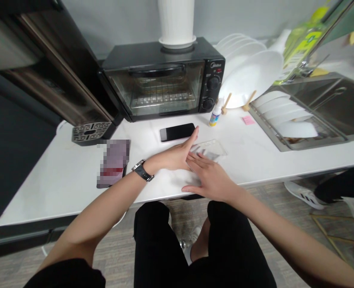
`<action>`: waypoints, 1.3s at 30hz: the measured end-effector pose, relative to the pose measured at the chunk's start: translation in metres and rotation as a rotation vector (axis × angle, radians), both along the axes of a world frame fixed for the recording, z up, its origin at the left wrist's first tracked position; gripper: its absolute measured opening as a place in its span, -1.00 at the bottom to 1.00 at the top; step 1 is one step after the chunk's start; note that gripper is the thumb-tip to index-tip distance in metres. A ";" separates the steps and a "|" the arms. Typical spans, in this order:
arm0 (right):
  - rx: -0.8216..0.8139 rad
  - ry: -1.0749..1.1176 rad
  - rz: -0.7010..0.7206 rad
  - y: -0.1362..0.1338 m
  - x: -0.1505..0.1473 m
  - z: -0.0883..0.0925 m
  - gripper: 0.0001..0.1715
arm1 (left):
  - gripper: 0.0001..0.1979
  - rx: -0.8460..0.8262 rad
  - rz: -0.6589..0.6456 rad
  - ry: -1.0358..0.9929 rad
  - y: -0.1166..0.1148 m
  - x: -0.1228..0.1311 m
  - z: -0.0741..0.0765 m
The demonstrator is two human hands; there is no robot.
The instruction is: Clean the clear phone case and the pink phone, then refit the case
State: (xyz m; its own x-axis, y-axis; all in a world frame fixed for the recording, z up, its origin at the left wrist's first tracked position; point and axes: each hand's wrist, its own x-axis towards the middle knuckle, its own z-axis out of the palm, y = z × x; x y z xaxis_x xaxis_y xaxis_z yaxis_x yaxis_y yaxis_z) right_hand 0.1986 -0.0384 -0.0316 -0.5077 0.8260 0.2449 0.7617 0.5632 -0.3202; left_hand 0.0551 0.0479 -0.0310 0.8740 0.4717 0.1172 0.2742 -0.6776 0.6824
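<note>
My left hand [180,156], with a black-strapped watch [142,169] on its wrist, is held on edge above the counter, thumb stretched out. Its other fingers are partly hidden. The straight fingers of my right hand [209,176] rest against the left palm, the right thumb spread away; I see nothing held in either hand. Just beyond them a clear phone case [217,149] lies on the white counter. A black smartphone [177,132] lies flat behind my left thumb. Farther back stands a small white spray bottle [216,114] with a blue and yellow label.
A pixelated flat item [113,163] lies at left beside a machine's drip tray [91,132]. The toaster oven [161,84] stands at the back, a white pot [177,20] on top. White plates [252,72], a pink note [248,120] and the sink [330,104] are on the right.
</note>
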 end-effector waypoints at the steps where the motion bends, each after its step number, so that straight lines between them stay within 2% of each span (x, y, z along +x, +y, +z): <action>1: -0.016 -0.011 0.019 0.000 0.004 0.002 -0.26 | 0.04 -0.006 0.006 0.008 -0.001 0.000 0.001; 3: -0.024 -0.028 -0.007 0.001 0.020 0.004 -0.35 | 0.05 -0.010 0.035 0.029 -0.003 0.001 0.004; 5: 0.005 -0.030 -0.114 0.004 0.034 0.004 -0.40 | 0.08 -0.006 0.064 0.045 -0.004 0.002 0.007; 8: 0.064 -0.012 -0.227 0.003 0.030 0.002 -0.32 | 0.07 -0.006 0.079 0.058 -0.006 0.003 0.009; 11: 0.042 0.004 -0.106 -0.003 0.010 0.001 -0.22 | 0.07 -0.011 0.073 0.061 -0.005 0.003 0.010; 14: -0.016 -0.012 0.014 -0.004 0.012 0.004 -0.27 | 0.07 -0.015 0.052 0.064 -0.005 0.003 0.010; 17: -0.010 -0.033 -0.096 0.002 0.031 0.003 -0.38 | 0.07 -0.011 0.043 0.063 -0.005 0.003 0.010; 19: 0.026 -0.027 -0.208 0.004 0.032 0.000 -0.34 | 0.08 -0.002 0.048 0.052 -0.005 0.004 0.010; 20: 0.038 -0.022 -0.220 0.004 0.027 -0.001 -0.30 | 0.07 -0.001 0.048 0.049 -0.005 0.004 0.009; 23: 0.027 -0.014 -0.083 -0.001 0.007 -0.002 -0.17 | 0.06 -0.013 0.032 0.056 -0.004 0.003 0.009; 25: 0.004 -0.015 -0.001 -0.003 0.005 0.000 -0.20 | 0.06 -0.016 0.025 0.056 -0.005 0.003 0.009; 27: -0.013 -0.027 0.002 -0.003 0.017 0.002 -0.30 | 0.06 -0.012 0.032 0.055 -0.006 0.003 0.009; 29: -0.002 -0.039 -0.093 0.000 0.032 0.002 -0.38 | 0.07 -0.007 0.049 0.064 -0.006 0.004 0.009; 32: 0.056 -0.028 -0.241 0.000 0.033 0.001 -0.33 | 0.09 -0.002 0.081 0.086 -0.007 0.005 0.009; 33: 0.066 -0.021 -0.243 -0.001 0.027 0.000 -0.27 | 0.09 -0.007 0.081 0.088 -0.006 0.005 0.009; 36: 0.032 -0.019 -0.086 -0.006 0.004 0.000 -0.15 | 0.08 -0.022 0.042 0.080 -0.006 0.004 0.009; 38: 0.005 -0.030 -0.021 -0.008 0.003 0.001 -0.19 | 0.08 -0.011 0.028 0.072 -0.006 0.003 0.008; 39: -0.001 -0.037 -0.031 -0.008 0.008 0.001 -0.23 | 0.07 -0.001 0.031 0.073 -0.006 0.003 0.008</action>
